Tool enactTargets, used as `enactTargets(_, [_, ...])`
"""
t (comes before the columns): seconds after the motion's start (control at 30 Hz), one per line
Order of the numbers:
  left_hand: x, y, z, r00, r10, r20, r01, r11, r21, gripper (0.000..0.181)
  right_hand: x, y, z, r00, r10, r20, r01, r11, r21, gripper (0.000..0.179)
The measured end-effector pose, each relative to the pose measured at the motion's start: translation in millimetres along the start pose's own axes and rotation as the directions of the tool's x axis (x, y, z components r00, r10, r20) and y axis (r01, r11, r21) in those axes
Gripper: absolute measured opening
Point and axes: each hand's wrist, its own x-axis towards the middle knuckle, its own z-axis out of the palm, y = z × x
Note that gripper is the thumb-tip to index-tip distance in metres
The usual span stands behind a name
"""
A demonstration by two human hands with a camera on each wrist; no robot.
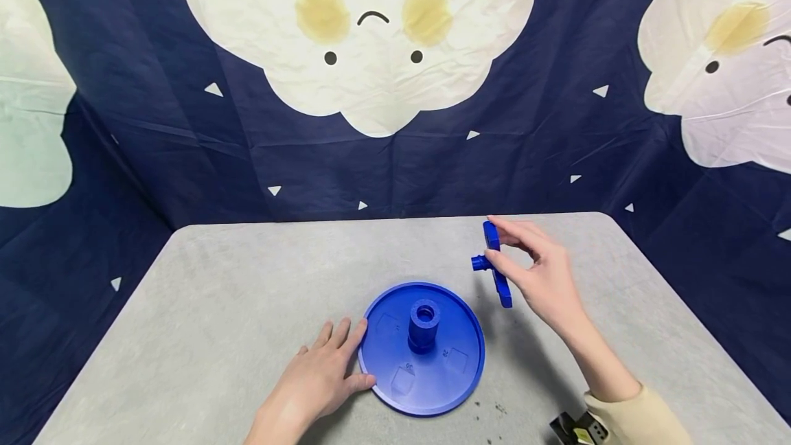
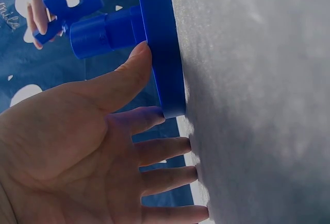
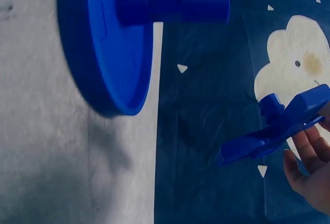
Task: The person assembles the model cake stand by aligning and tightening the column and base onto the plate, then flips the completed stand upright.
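A round blue plastic base with a raised rim lies flat on the table, and a hollow blue post stands upright at its middle. My left hand rests at the base's left side, fingers spread and fairly straight, with thumb and index finger touching the rim. Up and to the right of the base, my right hand pinches a blue armed plastic piece between thumb and fingers. The armed piece is tilted on edge in the air, its short peg pointing left, apart from the post.
The grey table has rounded far corners. A dark blue cloth with white clouds hangs behind and at both sides. Small dark specks lie near the base's lower right. A small black device sits at the right sleeve.
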Motion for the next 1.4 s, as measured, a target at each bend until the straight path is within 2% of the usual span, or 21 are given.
enactTargets(0.3, [0.0,0.3,-0.2,1.0,0.001,-0.003,-0.001,1.0,0.005,0.085,-1.4,-10.8,9.5,0.997,-0.046,0.054,0.048,0.999,-0.022,0.053])
enactTargets(0.47, [-0.3,0.4,-0.1,1.0,0.002,-0.005,-0.002,1.0,0.0,0.085,-1.7,-17.1,14.3,0.993,-0.065,0.096,0.064,0.998,0.004,0.05])
enactTargets(0.93, [-0.2,1.0,-0.4,1.0,-0.003,0.003,0.003,1.0,-0.001,0.085,-3.0,-33.4,26.6,0.965,-0.141,0.219,0.137,0.99,0.034,0.049])
enactTargets(1.13, [1.3,1.5,-0.6,1.0,-0.005,0.008,0.005,1.0,0.004,0.086,-7.1,-38.2,31.6,0.941,-0.164,0.298,0.168,0.986,0.012,0.047])
enactTargets(1.4, [2.5,0.5,-0.2,1.0,-0.018,0.022,0.018,1.0,0.012,0.085,-11.0,-43.6,41.8,0.884,-0.269,0.383,0.286,0.958,0.013,0.046])
